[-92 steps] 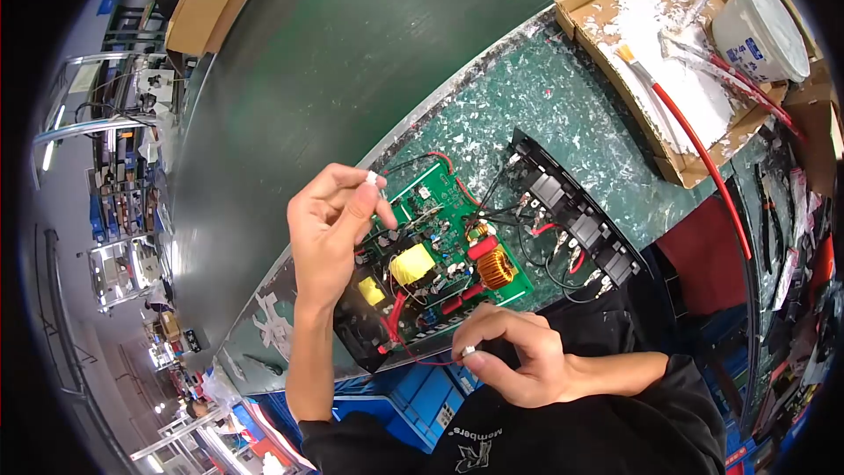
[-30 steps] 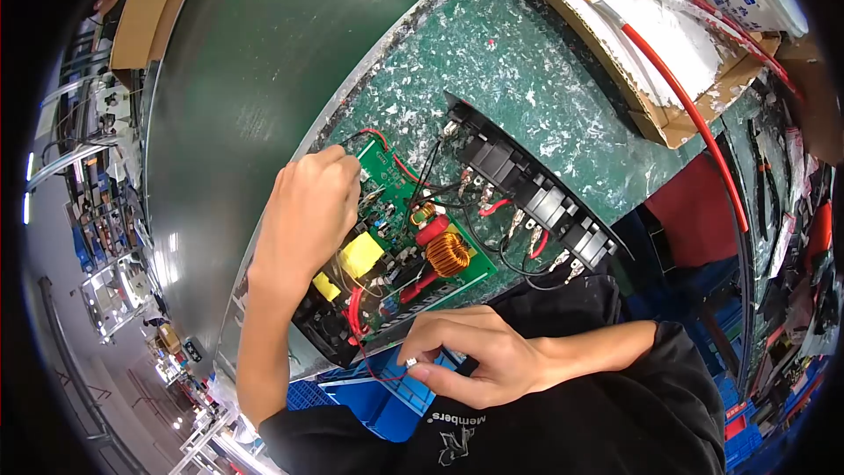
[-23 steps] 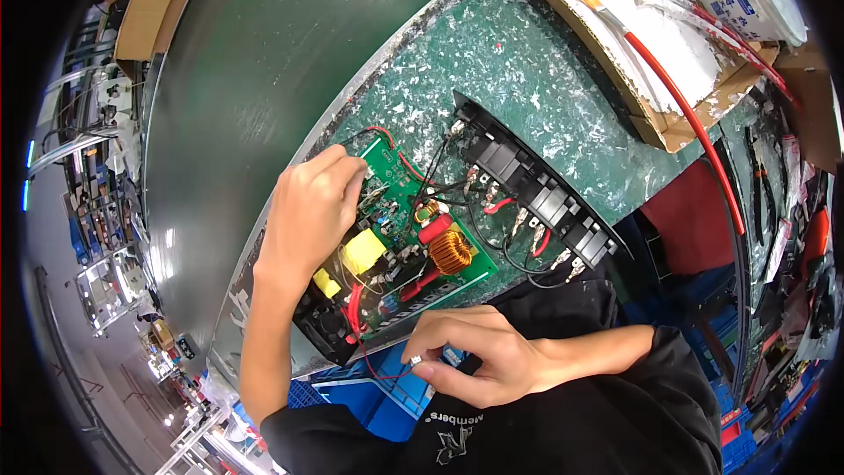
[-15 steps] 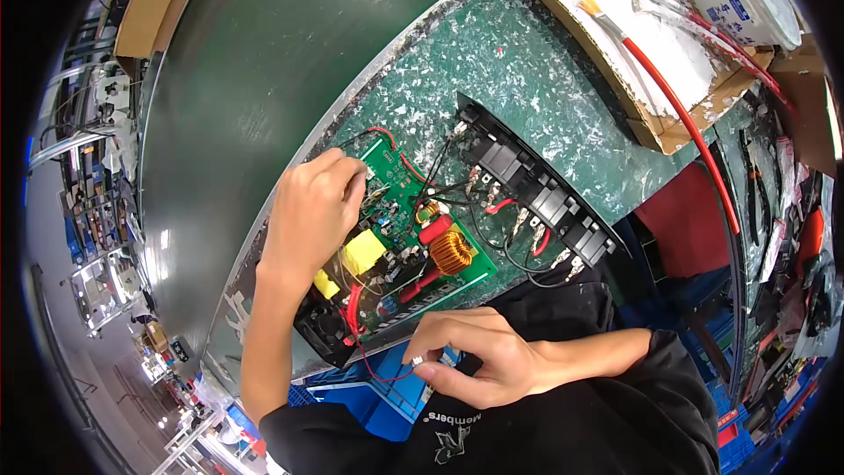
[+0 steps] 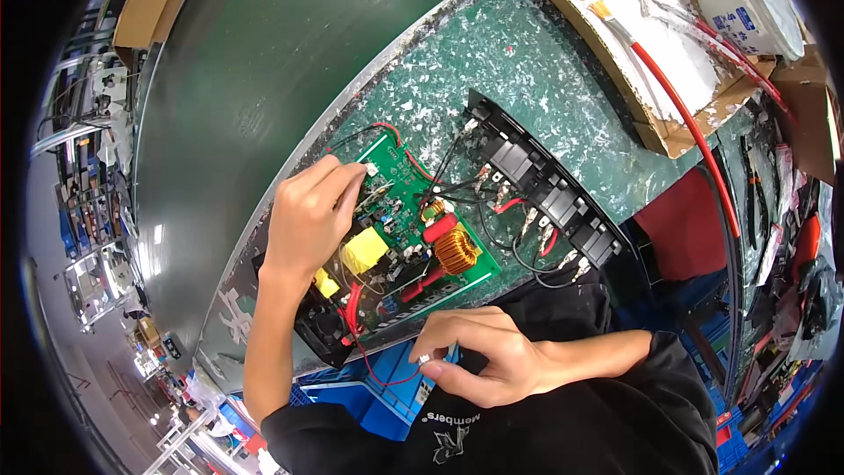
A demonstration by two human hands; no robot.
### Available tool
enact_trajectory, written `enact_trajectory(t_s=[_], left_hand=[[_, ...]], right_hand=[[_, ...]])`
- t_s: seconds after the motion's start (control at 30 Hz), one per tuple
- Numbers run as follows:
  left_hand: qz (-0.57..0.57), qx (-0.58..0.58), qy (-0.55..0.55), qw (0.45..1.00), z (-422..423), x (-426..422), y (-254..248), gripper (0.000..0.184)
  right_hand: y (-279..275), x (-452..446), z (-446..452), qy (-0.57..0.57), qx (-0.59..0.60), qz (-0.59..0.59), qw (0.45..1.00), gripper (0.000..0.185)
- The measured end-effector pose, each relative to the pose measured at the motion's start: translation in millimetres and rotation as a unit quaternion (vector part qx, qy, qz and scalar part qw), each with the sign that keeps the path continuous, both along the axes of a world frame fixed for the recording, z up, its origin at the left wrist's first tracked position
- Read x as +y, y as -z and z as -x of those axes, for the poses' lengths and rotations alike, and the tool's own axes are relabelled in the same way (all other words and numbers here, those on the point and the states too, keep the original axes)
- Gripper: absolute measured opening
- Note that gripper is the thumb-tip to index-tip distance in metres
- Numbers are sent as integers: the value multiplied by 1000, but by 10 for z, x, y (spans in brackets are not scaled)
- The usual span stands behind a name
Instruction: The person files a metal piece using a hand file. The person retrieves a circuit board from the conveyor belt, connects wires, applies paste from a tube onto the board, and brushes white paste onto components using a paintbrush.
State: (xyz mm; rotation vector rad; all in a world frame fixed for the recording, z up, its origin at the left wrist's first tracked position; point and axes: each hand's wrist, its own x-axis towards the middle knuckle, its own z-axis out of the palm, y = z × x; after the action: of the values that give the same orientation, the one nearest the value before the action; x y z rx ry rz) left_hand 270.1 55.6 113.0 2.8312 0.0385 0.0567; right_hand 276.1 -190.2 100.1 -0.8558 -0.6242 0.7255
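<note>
My left hand (image 5: 308, 220) is bent over the upper left edge of the green circuit board (image 5: 400, 180), fingers drawn together. A white connector (image 5: 372, 170) shows on the board beside my left fingertips; what they hold, if anything, is hidden. Near the board's lower edge, my right hand (image 5: 483, 356) pinches a small white plug (image 5: 425, 359) between thumb and forefinger, with a thin red wire running from it towards the board. The board carries a yellow transformer (image 5: 365, 251) and a copper coil (image 5: 456, 252). Dark wires link it to a black socket panel (image 5: 545, 189) on its right.
A cardboard tray (image 5: 655, 136) of white paste holds a red-handled brush (image 5: 673, 92), with a white bucket (image 5: 752, 9) at its far side. Blue crates (image 5: 360, 400) lie below the bench edge. Tools and bags crowd the far right.
Three seconds ago my left hand held a white connector above the board; it is now down at the board's edge. Lately its fingers shifted slightly, exposing the connector. My right hand keeps its plug.
</note>
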Motion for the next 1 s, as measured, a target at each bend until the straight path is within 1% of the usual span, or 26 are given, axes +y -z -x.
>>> enact_trajectory(t_s=[0.03,0.07,0.13,0.2,0.27,0.33,0.4,0.47,0.53,0.6,0.63,0.67,0.73,0.77,0.8,0.83,0.87,0.9,0.93,1.0], left_hand=[[-18,-19,24,999,5,18,18,11],[-18,-18,23,999,3,27,23,11],[-84,-25,74,993,-4,36,26,11],[-84,-20,81,993,-26,28,11,11],[-86,-14,87,992,-48,26,-5,10],[-96,-5,119,988,-62,28,-14,11],[-103,1,115,988,-70,31,-17,8],[-107,15,138,985,-78,57,-2,4],[-112,4,145,983,-83,83,31,5],[-111,18,169,979,-92,120,10,13],[-129,25,163,978,-85,143,15,6],[-130,24,161,978,-83,127,-2,6],[-137,-35,150,979,-69,32,-84,17],[-140,-61,124,980,-37,-51,-161,26],[-139,-62,127,980,22,-172,-257,26],[-42,-86,87,992,103,-312,-364,27],[55,-108,45,992,215,-442,-459,27],[182,-61,14,981,361,-555,-541,22],[305,-12,-18,952,497,-653,-610,18],[437,18,-82,896,647,-812,-698,23]], right_hand=[[2,1,2,1,0,1,1000,8],[6,5,3,1,1,2,1000,8],[11,11,3,0,-1,3,1000,8],[17,6,-6,-2,-4,5,1000,8],[22,-11,-22,-39,-17,24,999,12],[27,1,-16,-42,-20,22,999,12],[25,5,-17,-46,-25,20,998,12],[12,-2,-13,-35,-27,20,999,12],[0,-22,-12,-39,-20,26,999,11],[-6,-36,-21,-42,-16,30,999,11],[2,-41,-32,-29,-25,30,999,11],[14,-44,-37,-14,-32,30,999,12],[56,-43,-38,6,-32,32,999,13],[51,-50,-67,3,-28,43,999,11],[47,-54,-90,7,-28,43,999,11],[43,-52,-114,25,-40,56,997,11],[37,-43,-127,41,-52,69,995,11],[32,-22,-138,48,-49,71,995,12],[27,1,-149,46,-52,69,995,12],[11,39,-161,88,-76,56,992,15]])
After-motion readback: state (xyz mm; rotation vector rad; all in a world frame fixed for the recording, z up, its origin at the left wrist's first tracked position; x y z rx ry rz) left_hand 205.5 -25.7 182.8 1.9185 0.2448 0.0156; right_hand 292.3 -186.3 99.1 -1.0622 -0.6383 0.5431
